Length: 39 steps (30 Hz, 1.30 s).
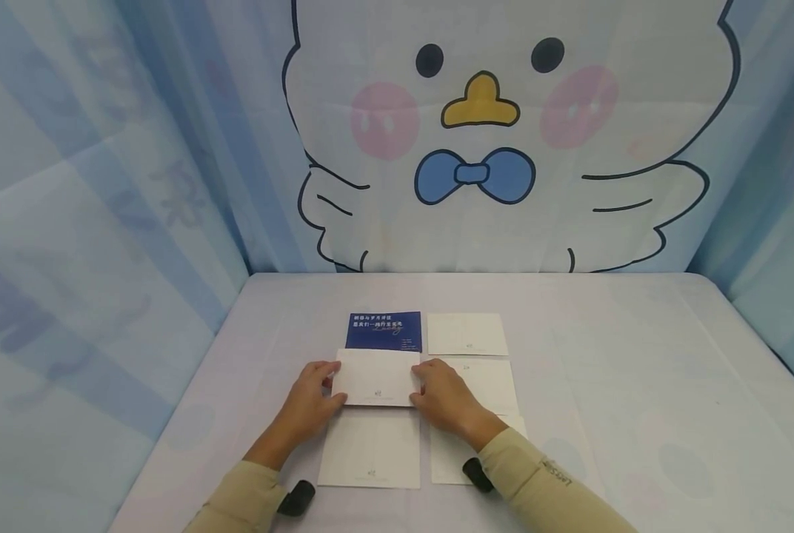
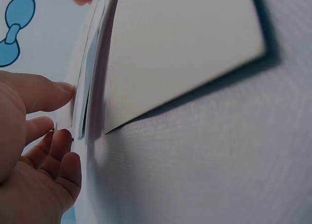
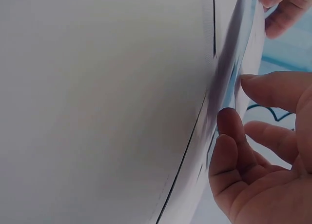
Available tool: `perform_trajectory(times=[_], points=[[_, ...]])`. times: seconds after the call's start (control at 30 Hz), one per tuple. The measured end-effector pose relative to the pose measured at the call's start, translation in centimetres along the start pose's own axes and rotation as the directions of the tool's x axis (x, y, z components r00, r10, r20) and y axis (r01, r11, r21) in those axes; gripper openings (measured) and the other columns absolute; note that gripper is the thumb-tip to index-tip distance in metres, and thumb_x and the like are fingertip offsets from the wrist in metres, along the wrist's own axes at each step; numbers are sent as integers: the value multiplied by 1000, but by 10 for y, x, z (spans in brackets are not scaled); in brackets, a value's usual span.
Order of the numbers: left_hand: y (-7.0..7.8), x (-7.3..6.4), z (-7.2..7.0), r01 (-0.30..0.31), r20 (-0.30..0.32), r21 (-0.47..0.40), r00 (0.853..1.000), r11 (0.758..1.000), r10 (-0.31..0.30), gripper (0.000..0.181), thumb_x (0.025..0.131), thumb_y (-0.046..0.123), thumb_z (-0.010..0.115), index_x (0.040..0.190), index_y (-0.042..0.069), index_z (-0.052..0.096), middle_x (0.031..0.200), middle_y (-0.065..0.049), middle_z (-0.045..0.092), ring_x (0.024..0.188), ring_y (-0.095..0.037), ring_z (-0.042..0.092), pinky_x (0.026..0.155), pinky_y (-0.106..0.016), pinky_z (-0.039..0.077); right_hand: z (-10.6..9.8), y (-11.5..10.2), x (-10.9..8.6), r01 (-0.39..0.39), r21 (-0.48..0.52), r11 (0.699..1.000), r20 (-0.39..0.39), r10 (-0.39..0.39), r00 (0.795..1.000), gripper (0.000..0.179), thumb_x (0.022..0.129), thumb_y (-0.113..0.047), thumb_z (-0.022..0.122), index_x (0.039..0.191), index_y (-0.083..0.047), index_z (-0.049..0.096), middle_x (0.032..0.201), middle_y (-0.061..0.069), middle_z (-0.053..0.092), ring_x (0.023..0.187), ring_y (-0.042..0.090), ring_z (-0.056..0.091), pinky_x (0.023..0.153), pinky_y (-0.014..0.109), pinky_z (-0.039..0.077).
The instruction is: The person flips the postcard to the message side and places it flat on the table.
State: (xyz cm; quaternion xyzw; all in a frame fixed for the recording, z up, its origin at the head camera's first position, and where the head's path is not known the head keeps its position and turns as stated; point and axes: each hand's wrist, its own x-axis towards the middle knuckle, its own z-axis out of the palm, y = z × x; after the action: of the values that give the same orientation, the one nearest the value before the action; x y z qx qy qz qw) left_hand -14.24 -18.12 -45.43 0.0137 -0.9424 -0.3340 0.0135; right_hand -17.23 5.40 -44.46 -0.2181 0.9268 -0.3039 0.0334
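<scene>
A white card (image 1: 377,376) with a small printed mark lies between my hands, in the left column of cards. My left hand (image 1: 309,403) pinches its left edge, thumb at the near corner and fingers at the far one. On the opposite edge my right hand (image 1: 446,396) pinches it the same way. Behind it a dark blue card (image 1: 384,331) with white lettering is partly covered. Nearer me lies another white card (image 1: 370,448). In the left wrist view the left thumb (image 2: 46,93) touches the held card's edge; the right wrist view shows the right thumb (image 3: 273,90) likewise.
On the right, a column of white cards has one at the back (image 1: 466,334), one in the middle (image 1: 490,385) and one in front (image 1: 446,455), partly under my right arm. The pale table (image 1: 637,385) meets a curtain (image 1: 464,237) with a cartoon bird.
</scene>
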Motion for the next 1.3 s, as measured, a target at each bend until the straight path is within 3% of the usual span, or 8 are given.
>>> perform_trajectory(times=[0.27, 0.83, 1.3], points=[[-1, 1, 3, 26, 31, -4, 999, 1000, -26, 56, 86, 4, 75, 137, -7, 54, 131, -23, 52, 103, -27, 57, 89, -43, 50, 1, 1, 0, -15, 1, 1000, 18, 15, 1000, 45, 87, -5, 69, 126, 14, 60, 126, 27, 59, 122, 39, 54, 106, 48, 41], [-5, 0, 6, 15, 49, 38, 999, 999, -17, 56, 86, 4, 75, 136, -9, 53, 125, -21, 54, 106, -28, 57, 97, -45, 49, 3, 0, 0, -26, -13, 1000, 79, 27, 996, 46, 88, -8, 69, 128, 13, 59, 128, 25, 58, 123, 38, 54, 106, 48, 42], [-8, 1, 8, 10, 69, 39, 998, 999, -13, 55, 85, 3, 75, 134, -11, 54, 120, -20, 55, 102, -27, 56, 93, -44, 50, 5, 2, 0, -37, -10, 999, 84, 37, 996, 44, 89, -8, 68, 127, 13, 59, 128, 25, 59, 124, 38, 53, 106, 48, 41]])
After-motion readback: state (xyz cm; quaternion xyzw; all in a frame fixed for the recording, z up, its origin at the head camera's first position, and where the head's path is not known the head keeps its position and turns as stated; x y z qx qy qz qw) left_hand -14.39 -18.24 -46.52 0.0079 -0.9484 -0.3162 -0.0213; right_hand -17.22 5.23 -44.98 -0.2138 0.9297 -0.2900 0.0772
